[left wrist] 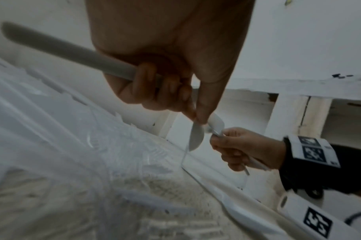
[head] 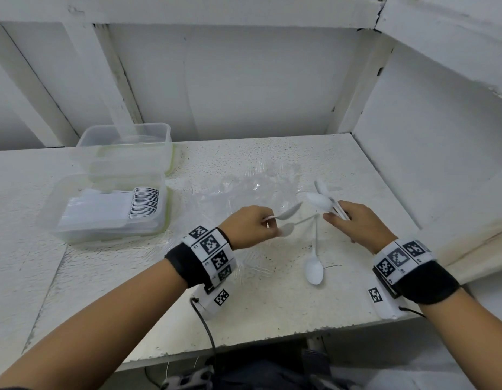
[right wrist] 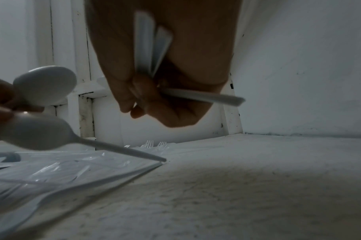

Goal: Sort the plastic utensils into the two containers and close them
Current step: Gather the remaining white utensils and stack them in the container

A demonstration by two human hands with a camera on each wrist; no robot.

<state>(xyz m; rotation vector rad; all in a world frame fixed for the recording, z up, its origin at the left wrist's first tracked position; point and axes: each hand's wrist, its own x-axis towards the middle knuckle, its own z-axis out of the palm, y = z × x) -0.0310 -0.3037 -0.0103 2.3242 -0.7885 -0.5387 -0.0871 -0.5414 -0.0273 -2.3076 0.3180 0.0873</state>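
Observation:
My left hand [head: 252, 223] grips two white plastic spoons [head: 288, 213] by their necks, bowls pointing right; in the left wrist view a handle [left wrist: 69, 53] sticks out past my curled fingers [left wrist: 147, 81]. My right hand [head: 354, 220] holds a bundle of white spoons [head: 319, 202], bowls toward the left hand; its fingers [right wrist: 142, 95] curl round the handles [right wrist: 206, 96]. One white spoon [head: 314, 268] lies on the table between my wrists. The near clear container [head: 61, 220] holds stacked white utensils. Behind it stands a second open clear container [head: 126, 147].
A heap of clear plastic forks [head: 258, 187] on crinkled clear wrapping [right wrist: 73, 170] lies mid-table, just beyond my hands. White walls close in behind and to the right. The table's front edge [head: 244, 344] runs below my wrists.

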